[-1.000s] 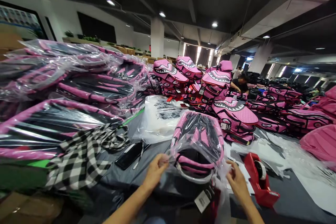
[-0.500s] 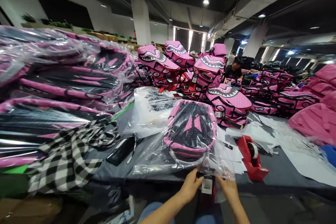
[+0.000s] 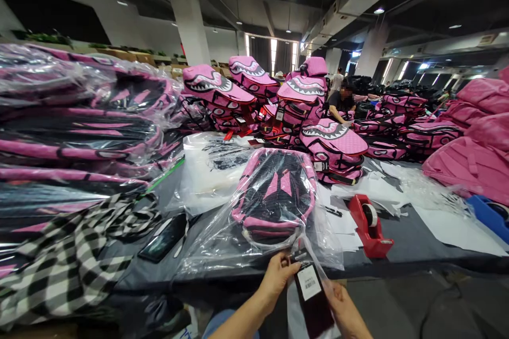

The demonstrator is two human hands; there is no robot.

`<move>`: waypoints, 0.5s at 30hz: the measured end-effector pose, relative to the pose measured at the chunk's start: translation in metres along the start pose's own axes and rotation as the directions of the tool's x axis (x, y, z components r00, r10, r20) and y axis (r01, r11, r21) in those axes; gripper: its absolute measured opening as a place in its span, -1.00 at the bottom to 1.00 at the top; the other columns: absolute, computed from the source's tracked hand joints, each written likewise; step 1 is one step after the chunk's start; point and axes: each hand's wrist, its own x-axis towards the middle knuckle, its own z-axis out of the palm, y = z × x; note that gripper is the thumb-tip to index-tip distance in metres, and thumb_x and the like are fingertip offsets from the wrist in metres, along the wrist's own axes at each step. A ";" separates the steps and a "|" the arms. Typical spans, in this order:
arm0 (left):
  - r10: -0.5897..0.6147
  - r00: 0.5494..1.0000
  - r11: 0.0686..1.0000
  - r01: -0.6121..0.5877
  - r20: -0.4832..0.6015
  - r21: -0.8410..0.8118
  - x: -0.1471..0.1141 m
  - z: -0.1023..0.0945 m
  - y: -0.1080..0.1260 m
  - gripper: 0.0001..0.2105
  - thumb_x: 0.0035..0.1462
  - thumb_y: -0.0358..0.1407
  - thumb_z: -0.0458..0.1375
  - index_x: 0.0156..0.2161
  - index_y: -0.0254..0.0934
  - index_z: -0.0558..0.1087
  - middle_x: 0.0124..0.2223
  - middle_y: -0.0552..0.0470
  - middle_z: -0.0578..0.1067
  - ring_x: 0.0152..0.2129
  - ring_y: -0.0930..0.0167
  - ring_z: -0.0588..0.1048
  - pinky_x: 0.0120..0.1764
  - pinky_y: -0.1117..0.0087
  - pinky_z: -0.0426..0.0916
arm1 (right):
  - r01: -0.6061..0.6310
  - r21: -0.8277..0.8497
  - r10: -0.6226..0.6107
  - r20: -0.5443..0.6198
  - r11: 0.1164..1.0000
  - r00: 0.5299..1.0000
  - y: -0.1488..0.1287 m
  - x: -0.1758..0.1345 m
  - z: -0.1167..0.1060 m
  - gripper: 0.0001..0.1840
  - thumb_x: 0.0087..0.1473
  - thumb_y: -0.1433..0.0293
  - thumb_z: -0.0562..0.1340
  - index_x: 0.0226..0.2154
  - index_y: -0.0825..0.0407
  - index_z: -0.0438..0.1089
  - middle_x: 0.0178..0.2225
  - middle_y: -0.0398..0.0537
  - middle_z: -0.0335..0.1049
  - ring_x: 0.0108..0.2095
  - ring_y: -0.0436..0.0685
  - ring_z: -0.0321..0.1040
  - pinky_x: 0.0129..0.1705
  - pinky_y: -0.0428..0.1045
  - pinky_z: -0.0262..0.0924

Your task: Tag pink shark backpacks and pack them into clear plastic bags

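A pink and black backpack (image 3: 274,190) lies on the table inside a clear plastic bag (image 3: 209,246), its back panel facing up. From its near end a dark hang tag (image 3: 318,310) with a white barcode label hangs over the table edge, with loose clear plastic around it. My left hand (image 3: 276,278) is closed, thumb and fingers pinching the upper left edge of the tag. On the tag's right side my right hand (image 3: 342,304) is closed on the plastic by the tag's edge; its fingertips are partly hidden.
Bagged backpacks (image 3: 79,132) are piled at the left, beside a checkered cloth (image 3: 85,254) and a phone (image 3: 163,238). A red tape dispenser (image 3: 369,228) stands right of the backpack. Shark-mouth backpacks (image 3: 334,148) are stacked behind; a person (image 3: 340,103) works beyond them.
The hang tag has come out lower and tilted, showing more of its length. My right hand has moved down along its edge. The view has shifted to the right.
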 end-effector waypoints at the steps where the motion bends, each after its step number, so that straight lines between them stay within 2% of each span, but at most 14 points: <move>1: -0.012 1.000 0.999 0.012 0.012 0.043 0.000 0.001 -0.003 -0.35 -0.23 0.15 0.39 -0.14 -0.32 0.45 -0.34 -0.02 0.56 -0.39 0.30 0.54 -0.33 0.36 0.38 | -0.014 0.027 0.014 0.005 1.000 1.000 0.003 -0.001 -0.002 -0.25 -0.16 -0.22 0.34 -0.21 0.10 0.59 -0.27 0.09 0.59 -0.15 0.35 0.50 -0.02 0.18 0.33; 3: -0.036 0.999 0.984 0.030 0.029 0.174 -0.001 0.000 -0.009 -0.32 -0.20 0.18 0.35 -0.10 -0.30 0.40 -0.41 0.03 0.52 -0.51 0.32 0.51 -0.45 0.38 0.35 | 0.009 0.032 -0.010 0.039 0.999 0.999 0.007 -0.001 0.000 -0.17 -0.09 -0.28 0.25 -0.15 0.12 0.58 -0.24 0.12 0.59 -0.15 0.35 0.51 -0.03 0.16 0.35; 5: -0.060 0.996 0.950 0.039 0.059 0.309 -0.005 -0.003 -0.012 -0.43 -0.14 0.15 0.34 -0.20 -0.28 0.39 -0.54 0.13 0.43 -0.67 0.37 0.41 -0.56 0.40 0.27 | 0.101 -0.071 -0.099 0.032 0.992 0.995 0.010 0.000 0.006 -0.15 -0.14 -0.26 0.29 -0.10 0.12 0.56 -0.21 0.15 0.60 -0.16 0.35 0.52 -0.07 0.14 0.37; 7: -0.076 0.993 0.909 0.033 0.087 0.416 -0.011 -0.009 -0.007 -0.58 -0.07 0.05 0.34 -0.34 -0.26 0.38 -0.59 0.15 0.39 -0.71 0.37 0.39 -0.57 0.38 0.27 | 0.172 -0.261 -0.203 -0.097 0.950 0.974 0.014 0.002 0.011 -0.17 -0.20 -0.24 0.33 -0.14 0.13 0.57 -0.24 0.18 0.61 -0.23 0.37 0.53 -0.15 0.11 0.40; 8: -0.021 0.994 0.865 -0.034 0.104 0.501 -0.013 -0.012 -0.001 -0.65 -0.02 -0.03 0.34 -0.37 -0.25 0.38 -0.56 0.12 0.42 -0.65 0.34 0.44 -0.52 0.37 0.31 | 0.180 -0.362 -0.260 -0.187 0.915 0.947 0.017 0.001 0.013 -0.20 -0.17 -0.24 0.31 -0.18 0.12 0.58 -0.28 0.19 0.61 -0.27 0.36 0.54 -0.20 0.09 0.42; 9: 0.084 0.985 0.776 -0.159 0.150 0.610 -0.015 -0.014 0.009 -0.74 0.03 -0.13 0.33 -0.34 -0.26 0.41 -0.47 0.07 0.49 -0.54 0.30 0.51 -0.43 0.34 0.37 | 0.182 -0.451 -0.321 -0.254 0.874 0.912 0.021 0.000 0.012 -0.24 -0.09 -0.23 0.25 -0.20 0.11 0.58 -0.32 0.19 0.61 -0.32 0.35 0.55 -0.26 0.07 0.42; 10: 0.221 0.941 0.620 -0.338 0.256 0.707 -0.015 -0.014 0.020 -0.81 0.08 -0.23 0.31 -0.26 -0.25 0.45 -0.33 0.01 0.55 -0.38 0.27 0.55 -0.30 0.32 0.42 | 0.189 -0.530 -0.381 -0.281 0.827 0.881 0.026 -0.002 0.012 -0.29 0.02 -0.20 0.19 -0.19 0.09 0.57 -0.36 0.17 0.60 -0.36 0.33 0.56 -0.31 0.05 0.41; 11: 0.344 0.835 0.391 -0.543 0.429 0.743 -0.014 -0.011 0.033 -0.83 0.14 -0.31 0.28 -0.15 -0.23 0.46 -0.16 -0.04 0.58 -0.21 0.25 0.55 -0.16 0.30 0.42 | 0.213 -0.604 -0.446 -0.266 0.768 0.854 0.031 -0.005 0.010 -0.36 0.11 -0.14 0.14 -0.16 0.06 0.56 -0.37 0.14 0.60 -0.38 0.32 0.57 -0.35 0.02 0.41; 12: 0.402 0.663 0.124 -0.723 0.632 0.680 -0.011 -0.005 0.045 -0.78 0.20 -0.36 0.23 -0.04 -0.21 0.45 -0.01 -0.07 0.55 -0.05 0.24 0.50 -0.02 0.27 0.39 | 0.247 -0.672 -0.513 -0.229 0.698 0.827 0.037 -0.009 0.010 -0.42 0.18 -0.06 0.11 -0.12 0.04 0.55 -0.35 0.13 0.61 -0.38 0.30 0.58 -0.37 0.00 0.40; 13: 0.374 0.456 -0.116 -0.841 0.808 0.529 -0.007 0.003 0.056 -0.77 0.25 -0.38 0.18 0.01 -0.20 0.44 0.06 -0.08 0.53 0.05 0.25 0.45 0.07 0.26 0.34 | 0.274 -0.732 -0.577 -0.194 0.623 0.794 0.042 -0.014 0.010 -0.48 0.24 0.02 0.08 -0.09 0.02 0.54 -0.31 0.13 0.61 -0.38 0.28 0.58 -0.39 -0.02 0.40; 14: 0.286 0.268 -0.276 -0.896 0.920 0.346 -0.001 0.014 0.064 -0.81 0.29 -0.38 0.15 -0.01 -0.20 0.46 0.05 -0.08 0.53 0.08 0.27 0.42 0.11 0.27 0.30 | 0.282 -0.785 -0.633 -0.173 0.551 0.755 0.048 -0.019 0.011 -0.53 0.26 0.10 0.06 -0.06 0.02 0.53 -0.26 0.14 0.62 -0.40 0.26 0.58 -0.41 -0.03 0.39; 15: 0.182 0.124 -0.373 -0.909 0.975 0.186 0.005 0.024 0.070 -0.88 0.31 -0.35 0.14 -0.09 -0.19 0.50 -0.03 -0.04 0.57 0.05 0.32 0.43 0.11 0.31 0.29 | 0.274 -0.829 -0.683 -0.166 0.487 0.711 0.053 -0.025 0.013 -0.55 0.27 0.17 0.05 -0.06 0.01 0.54 -0.22 0.15 0.61 -0.43 0.24 0.58 -0.44 -0.03 0.39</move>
